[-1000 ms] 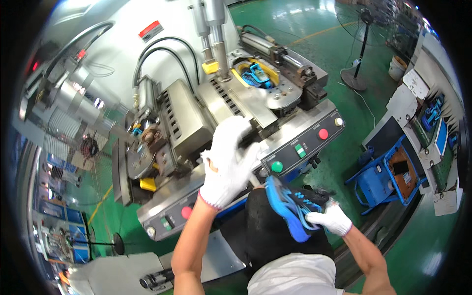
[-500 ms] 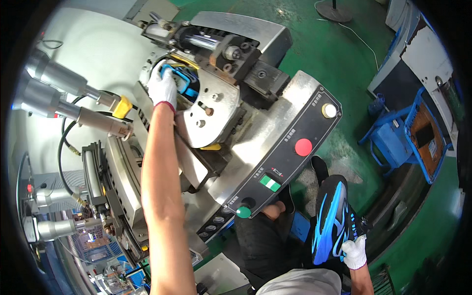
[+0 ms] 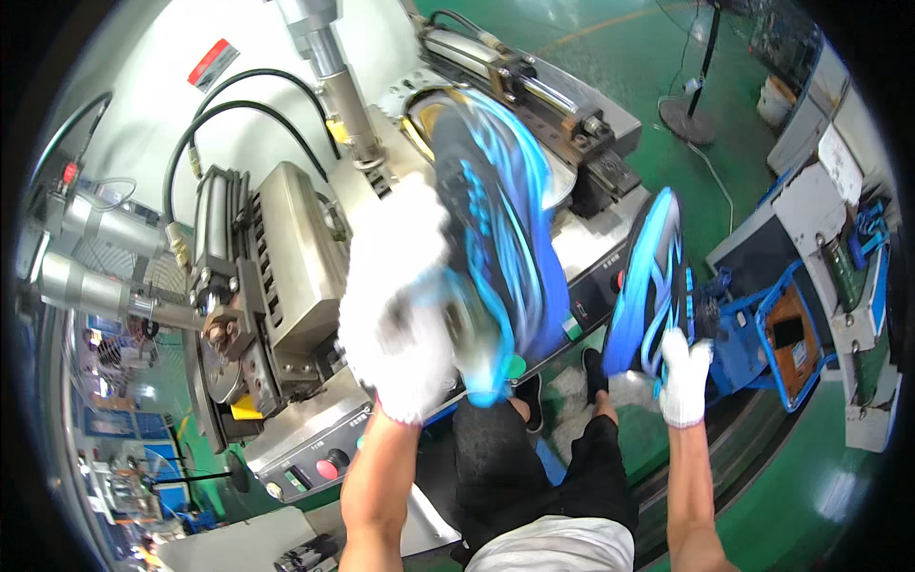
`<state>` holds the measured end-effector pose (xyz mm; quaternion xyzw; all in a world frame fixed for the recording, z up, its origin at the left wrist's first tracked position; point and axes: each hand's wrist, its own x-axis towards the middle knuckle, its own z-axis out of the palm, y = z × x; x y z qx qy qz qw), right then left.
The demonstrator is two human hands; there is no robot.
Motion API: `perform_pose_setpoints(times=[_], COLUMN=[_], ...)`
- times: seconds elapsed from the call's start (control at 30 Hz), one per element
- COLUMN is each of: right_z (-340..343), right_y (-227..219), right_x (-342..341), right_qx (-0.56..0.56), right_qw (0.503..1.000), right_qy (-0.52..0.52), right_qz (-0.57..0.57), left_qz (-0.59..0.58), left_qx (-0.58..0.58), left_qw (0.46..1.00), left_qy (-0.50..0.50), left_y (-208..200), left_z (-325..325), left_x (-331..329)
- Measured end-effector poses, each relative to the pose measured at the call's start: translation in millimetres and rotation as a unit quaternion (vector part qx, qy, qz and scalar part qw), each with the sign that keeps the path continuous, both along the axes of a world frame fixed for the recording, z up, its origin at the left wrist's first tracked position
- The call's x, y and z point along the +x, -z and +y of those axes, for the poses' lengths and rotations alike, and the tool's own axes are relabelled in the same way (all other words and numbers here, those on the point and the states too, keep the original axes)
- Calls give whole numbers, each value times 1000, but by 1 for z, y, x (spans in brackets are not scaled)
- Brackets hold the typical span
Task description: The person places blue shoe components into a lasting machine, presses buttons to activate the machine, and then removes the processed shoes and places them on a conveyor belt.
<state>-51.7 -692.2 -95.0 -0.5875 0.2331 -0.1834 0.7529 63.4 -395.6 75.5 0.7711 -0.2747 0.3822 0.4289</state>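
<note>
My left hand [image 3: 396, 296], in a white knit glove and smeared by motion, grips a black and blue sneaker upper [image 3: 510, 219] near its ankle opening. That upper hangs over the metal machine, its far end close to the curved steel plate [image 3: 562, 176]. Over on the right, my right hand [image 3: 684, 383], gloved as well, is closed on a second sneaker upper [image 3: 643, 286] of the same colours. It points away from me, side showing. Neither upper shows a sole.
A second press unit [image 3: 295, 257] with cylinders stands on the left, below curved black hoses [image 3: 250, 103]. The machine's front panel has a red button [image 3: 329, 469] and a green button [image 3: 515, 368]. At right are a blue chair [image 3: 739, 334] and a fan stand [image 3: 688, 122].
My left hand has come back out of the machine toward me, bringing a sneaker upper with it. My right hand has risen, still holding the other upper. The view has shifted left.
</note>
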Motion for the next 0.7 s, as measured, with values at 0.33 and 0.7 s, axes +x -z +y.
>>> perform_pose_setpoints(times=[0.33, 0.7], right_z=[113, 182], right_y=[-189, -58], right_x=[337, 447], right_qx=[-480, -724], right_qw=[821, 635], right_qy=[-309, -269], right_qz=[-12, -2], left_qz=[451, 455], left_qx=[89, -42], left_qw=[867, 871], left_qy=[192, 181], left_y=[166, 182], left_z=[108, 123], left_x=[-246, -249])
